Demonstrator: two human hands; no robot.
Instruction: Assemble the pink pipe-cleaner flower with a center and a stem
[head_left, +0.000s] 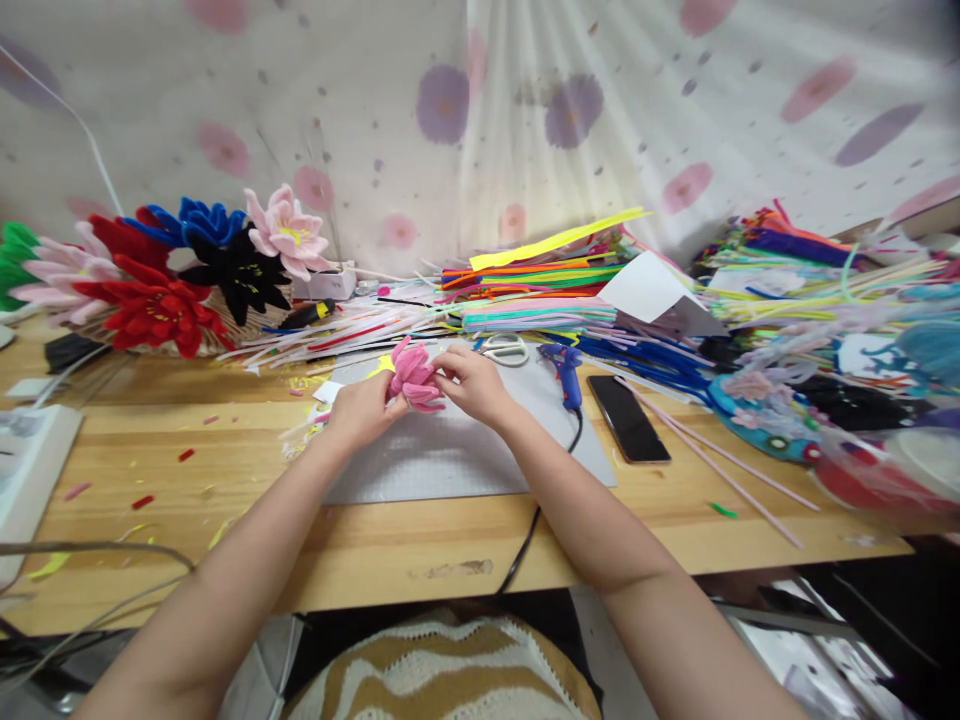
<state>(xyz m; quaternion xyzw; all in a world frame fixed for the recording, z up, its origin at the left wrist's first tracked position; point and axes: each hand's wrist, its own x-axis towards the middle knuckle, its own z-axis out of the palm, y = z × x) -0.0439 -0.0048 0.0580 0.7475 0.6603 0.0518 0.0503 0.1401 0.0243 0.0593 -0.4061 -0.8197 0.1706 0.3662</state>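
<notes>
A pink pipe-cleaner flower (414,378) with several looped petals is held above the grey mat (450,450). My left hand (366,408) is closed around its base on the left side. On the flower's right, my right hand (471,382) has its thumb and fingertips pinched at a petal. Just beyond my right hand lie scissors (504,349) with pale handles. A blue glue gun (564,374) rests on the mat's right part, its black cord running toward the table's front edge.
Finished pipe-cleaner flowers (161,300) stand at the back left. Bundles of coloured pipe cleaners (536,290) line the back. A black phone (628,418) and loose pink stems (720,470) lie to the right. A white power strip (34,480) sits far left, near scattered scraps (142,501).
</notes>
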